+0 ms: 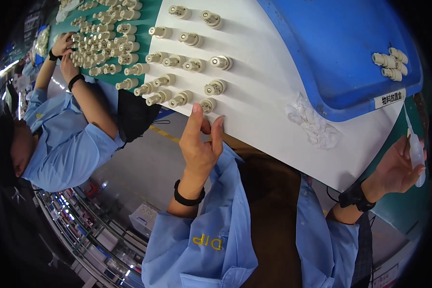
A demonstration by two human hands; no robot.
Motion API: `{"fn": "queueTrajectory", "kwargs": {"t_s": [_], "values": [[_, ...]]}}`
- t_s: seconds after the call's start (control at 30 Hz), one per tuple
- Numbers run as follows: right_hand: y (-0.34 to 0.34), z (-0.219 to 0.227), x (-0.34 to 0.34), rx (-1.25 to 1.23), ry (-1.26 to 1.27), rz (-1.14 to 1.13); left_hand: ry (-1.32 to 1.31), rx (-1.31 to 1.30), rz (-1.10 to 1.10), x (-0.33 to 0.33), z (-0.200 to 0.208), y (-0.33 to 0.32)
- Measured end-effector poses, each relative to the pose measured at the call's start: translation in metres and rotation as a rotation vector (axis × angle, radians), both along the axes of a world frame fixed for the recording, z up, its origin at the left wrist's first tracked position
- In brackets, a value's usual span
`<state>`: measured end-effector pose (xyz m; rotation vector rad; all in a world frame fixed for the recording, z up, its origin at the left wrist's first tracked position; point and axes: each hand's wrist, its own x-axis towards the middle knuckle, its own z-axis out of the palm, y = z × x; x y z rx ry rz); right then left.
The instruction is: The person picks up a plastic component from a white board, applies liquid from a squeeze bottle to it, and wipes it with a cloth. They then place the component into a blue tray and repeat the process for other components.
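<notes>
A pale cylindrical part (pixel 208 106) is stood just beyond the left hand's index fingertip; whether it is touched cannot be told. Nothing is gripped by the left hand (pixel 200 151), its thumb and index finger being spread apart. A translucent squeeze bottle (pixel 417 153) is grasped in the right hand (pixel 391 165), nozzle pointed away. Beyond the left hand, more upright parts (pixel 174 61) are spread over a white sheet (pixel 259 115). Between the hands, crumpled tissue (pixel 314 122) is left on the sheet. The space beyond the right hand is taken up by a blue tray (pixel 336 62), in which a few parts (pixel 391 62) are clustered. Far left of the left hand, densely crowded parts (pixel 101 45) are touched by a co-worker's hands (pixel 65 50).
</notes>
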<state>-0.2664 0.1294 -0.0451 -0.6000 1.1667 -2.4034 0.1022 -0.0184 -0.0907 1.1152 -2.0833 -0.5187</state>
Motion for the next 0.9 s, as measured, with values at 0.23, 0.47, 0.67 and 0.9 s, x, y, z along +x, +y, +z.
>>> {"fn": "queueTrajectory", "kwargs": {"t_s": [0.23, 0.47, 0.67, 0.9], "values": [[-0.003, 0.0, 0.001, 0.04, 0.017, -0.033, -0.012, 0.0, 0.008, 0.001, -0.002, -0.002], [0.001, -0.004, -0.004, 0.022, 0.033, 0.067, -0.032, -0.02, 0.008, -0.001, -0.002, -0.002], [0.001, -0.005, -0.005, 0.031, 0.05, 0.054, -0.041, -0.027, 0.002, -0.002, 0.0, -0.002], [0.007, -0.009, -0.011, 0.014, 0.052, 0.103, -0.068, -0.033, 0.009, -0.001, -0.001, -0.001]]}}
